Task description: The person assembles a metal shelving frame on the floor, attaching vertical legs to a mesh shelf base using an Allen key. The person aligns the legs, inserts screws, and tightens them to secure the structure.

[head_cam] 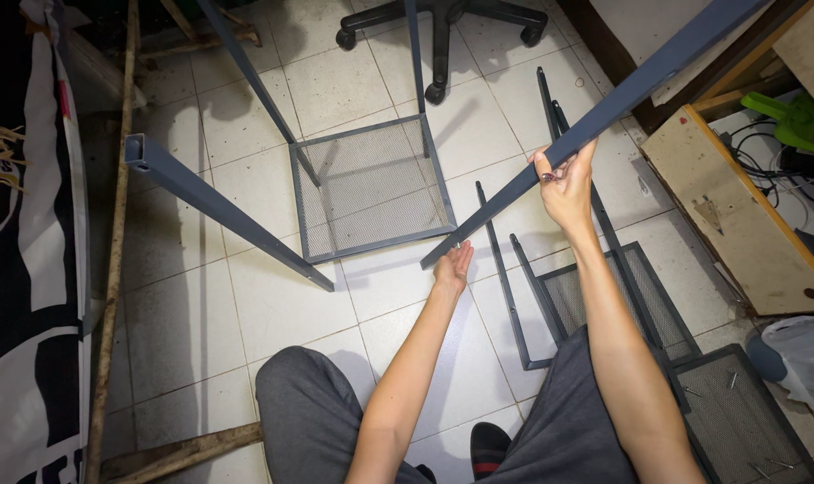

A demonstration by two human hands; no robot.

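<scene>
- Right hand grip wrapped the grey steel post; left hand grip open, cupping its lower end at 7 o'clock.
- Post looked rigid, long, likely tip-heavy; best held mid-length.

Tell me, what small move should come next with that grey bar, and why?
Probably ease the bar's lower end toward the corner of the mesh shelf. The right hand grips the bar midway, the left hand sits at its foot, and that foot hangs just off the shelf's near corner, where three posts already stand.
</scene>
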